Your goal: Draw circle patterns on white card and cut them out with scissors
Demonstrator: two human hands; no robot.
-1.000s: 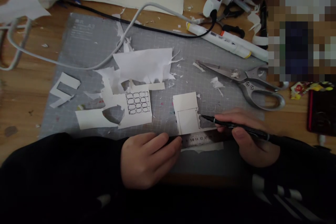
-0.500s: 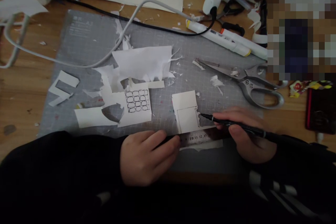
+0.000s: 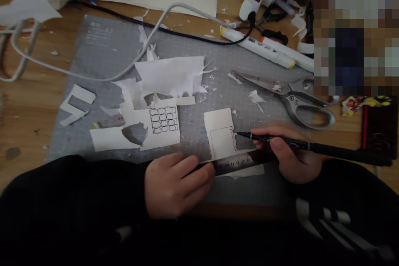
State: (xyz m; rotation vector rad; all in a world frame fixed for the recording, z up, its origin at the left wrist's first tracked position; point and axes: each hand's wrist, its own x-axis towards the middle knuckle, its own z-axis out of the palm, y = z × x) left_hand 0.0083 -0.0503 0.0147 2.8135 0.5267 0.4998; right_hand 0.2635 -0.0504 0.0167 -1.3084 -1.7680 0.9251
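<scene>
My left hand [image 3: 181, 185] is closed on the left part of a metal ruler [image 3: 235, 163], which lies across the lower part of a white paper piece [image 3: 220, 135]. Thin black lines form a rectangle on that paper. Between the thumb and fingers of my right hand [image 3: 289, 153] is a black pen [image 3: 299, 143], its tip just right of the paper's edge. Left of this paper lies a cut sheet [image 3: 163, 139] with a grid of drawn ovals. The ruler's left end is hidden by my left hand.
Scissors [image 3: 289, 93] and paper scraps lie on the grey cutting mat [image 3: 93, 58]. White markers [image 3: 258, 45] and a glue gun [image 3: 252, 0] are behind, with a black cable [image 3: 187, 37] and a white cable [image 3: 124, 68] crossing the mat. A dark phone [image 3: 380, 129] lies far right.
My right hand has tilted the pen lower at its back end, and the pen's tip has shifted slightly left. The left hand stays on the ruler, which has barely moved.
</scene>
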